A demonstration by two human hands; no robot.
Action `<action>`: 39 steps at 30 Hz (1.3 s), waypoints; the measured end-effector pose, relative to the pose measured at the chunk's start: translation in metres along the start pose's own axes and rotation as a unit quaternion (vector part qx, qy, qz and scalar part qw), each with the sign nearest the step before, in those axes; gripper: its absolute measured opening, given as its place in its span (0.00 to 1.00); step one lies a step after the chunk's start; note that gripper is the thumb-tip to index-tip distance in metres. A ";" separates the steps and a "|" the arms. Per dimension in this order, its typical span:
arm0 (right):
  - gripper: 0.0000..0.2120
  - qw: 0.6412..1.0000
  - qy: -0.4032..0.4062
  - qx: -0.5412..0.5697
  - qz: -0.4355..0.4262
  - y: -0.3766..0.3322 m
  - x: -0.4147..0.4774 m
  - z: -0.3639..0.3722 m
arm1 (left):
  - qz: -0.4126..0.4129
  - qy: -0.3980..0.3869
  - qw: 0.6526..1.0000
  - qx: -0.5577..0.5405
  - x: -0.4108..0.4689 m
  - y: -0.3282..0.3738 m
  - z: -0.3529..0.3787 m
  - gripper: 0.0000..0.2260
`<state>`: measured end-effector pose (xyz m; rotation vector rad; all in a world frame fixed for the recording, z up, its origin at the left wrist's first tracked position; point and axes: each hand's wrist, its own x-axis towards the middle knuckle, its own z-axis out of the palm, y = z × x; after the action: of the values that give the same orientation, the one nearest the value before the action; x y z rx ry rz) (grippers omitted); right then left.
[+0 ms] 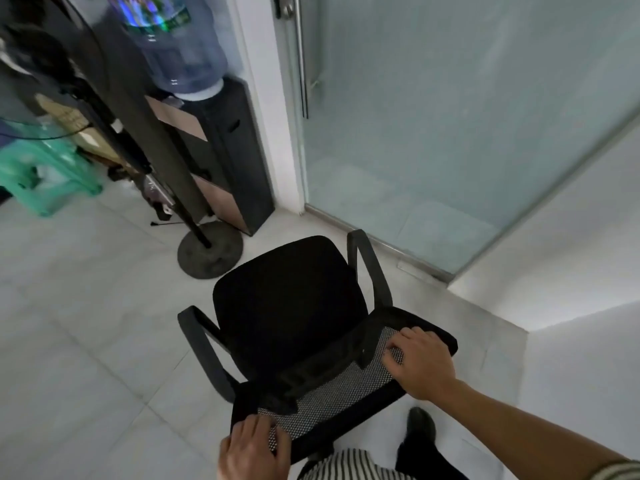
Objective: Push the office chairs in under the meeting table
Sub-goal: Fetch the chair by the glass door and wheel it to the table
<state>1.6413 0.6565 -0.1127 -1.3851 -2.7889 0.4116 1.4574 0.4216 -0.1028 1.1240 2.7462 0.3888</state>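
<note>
black mesh chair [294, 306] sits on tile by the glass door [433, 133], no table in view; left hand [254, 448] and right hand [420, 363] curl over the backrest top, fingers half closed on it, likely to steer it rolling.

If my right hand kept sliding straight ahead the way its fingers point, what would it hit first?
The right hand grips the backrest top, fingers pointing forward-left. Going on, it would probably cross the mesh and meet the black seat first; depth is hard to judge.
</note>
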 end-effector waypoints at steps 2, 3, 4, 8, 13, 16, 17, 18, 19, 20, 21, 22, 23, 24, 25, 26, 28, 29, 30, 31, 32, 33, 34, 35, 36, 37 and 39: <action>0.19 0.999 -0.007 0.008 -0.041 0.008 0.024 -0.004 | -0.042 0.014 0.999 -0.001 0.000 0.014 0.006 0.11; 0.18 0.998 -0.008 0.014 -0.062 0.011 0.036 -0.006 | -0.063 0.026 0.998 -0.003 -0.001 0.022 0.009 0.11; 0.18 0.996 -0.009 0.017 -0.083 0.014 0.048 -0.007 | -0.082 0.043 0.996 -0.002 -0.001 0.030 0.012 0.11; 0.19 0.985 -0.033 0.025 -0.168 0.023 0.102 -0.012 | -0.174 0.060 0.983 -0.002 0.003 0.067 0.016 0.13; 0.19 0.964 -0.073 0.019 -0.254 0.016 0.171 -0.022 | -0.282 0.023 0.959 -0.024 0.016 0.105 0.019 0.11; 0.15 0.950 -0.094 0.003 -0.297 0.002 0.201 -0.026 | -0.329 0.039 0.943 -0.039 0.023 0.120 0.020 0.05; 0.15 0.945 -0.097 -0.004 -0.311 -0.003 0.211 -0.027 | -0.344 0.044 0.937 -0.045 0.026 0.123 0.020 0.04; 0.16 0.940 -0.100 -0.011 -0.326 -0.009 0.221 -0.027 | -0.358 0.050 0.931 -0.050 0.029 0.126 0.022 0.03; 0.18 0.934 -0.102 -0.013 -0.341 -0.015 0.231 -0.028 | -0.372 0.058 0.925 -0.056 0.032 0.129 0.023 0.03; 0.19 0.928 -0.106 -0.011 -0.356 -0.022 0.241 -0.028 | -0.386 0.068 0.918 -0.063 0.036 0.132 0.025 0.04; 0.19 0.923 -0.111 -0.008 -0.369 -0.030 0.252 -0.027 | -0.399 0.079 0.911 -0.071 0.040 0.135 0.026 0.04; 0.18 0.917 -0.115 -0.007 -0.381 -0.039 0.263 -0.027 | -0.410 0.089 0.904 -0.079 0.046 0.137 0.027 0.04; 0.17 0.913 -0.116 -0.010 -0.391 -0.048 0.275 -0.027 | -0.418 0.099 0.899 -0.087 0.052 0.139 0.029 0.04; 0.15 0.908 -0.115 -0.017 -0.403 -0.059 0.287 -0.026 | -0.421 0.107 0.896 -0.095 0.059 0.140 0.030 0.04; 0.14 0.903 -0.114 -0.026 -0.414 -0.071 0.299 -0.024 | -0.421 0.113 0.894 -0.102 0.065 0.140 0.031 0.04; 0.13 0.898 -0.110 -0.034 -0.424 -0.082 0.309 -0.021 | -0.419 0.115 0.894 -0.106 0.071 0.140 0.032 0.04; 0.14 0.894 -0.098 -0.049 -0.433 -0.103 0.327 -0.015 | -0.423 0.114 0.892 -0.108 0.081 0.136 0.032 0.04; 0.14 0.892 -0.100 -0.058 -0.437 -0.113 0.333 -0.012 | -0.429 0.113 0.890 -0.106 0.085 0.132 0.031 0.05; 0.14 0.889 -0.106 -0.066 -0.441 -0.124 0.340 -0.008 | -0.435 0.114 0.887 -0.103 0.090 0.127 0.028 0.06; 0.13 0.886 -0.110 -0.071 -0.445 -0.135 0.346 -0.006 | -0.438 0.117 0.886 -0.099 0.096 0.123 0.025 0.07; 0.12 0.882 -0.113 -0.075 -0.451 -0.149 0.351 -0.005 | -0.441 0.122 0.884 -0.098 0.101 0.116 0.022 0.09; 0.11 0.878 -0.119 -0.079 -0.456 -0.165 0.355 -0.004 | -0.445 0.127 0.881 -0.098 0.105 0.108 0.020 0.09; 0.10 0.874 -0.127 -0.086 -0.462 -0.179 0.357 -0.003 | -0.449 0.129 0.879 -0.095 0.109 0.101 0.019 0.09; 0.10 0.868 -0.137 -0.095 -0.468 -0.195 0.358 -0.001 | -0.456 0.129 0.876 -0.092 0.112 0.093 0.017 0.08; 0.11 0.863 -0.143 -0.101 -0.475 -0.210 0.360 0.003 | -0.465 0.132 0.871 -0.091 0.115 0.085 0.015 0.07; 0.11 0.859 -0.142 -0.101 -0.482 -0.225 0.362 0.007 | -0.473 0.137 0.866 -0.087 0.118 0.076 0.012 0.06; 0.14 0.850 -0.133 -0.091 -0.501 -0.254 0.370 0.015 | -0.489 0.143 0.856 -0.086 0.127 0.059 0.007 0.05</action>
<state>1.2145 0.7964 -0.1102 0.2919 -3.3001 0.2995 1.4083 0.5534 -0.0967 -0.4668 2.9815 0.6390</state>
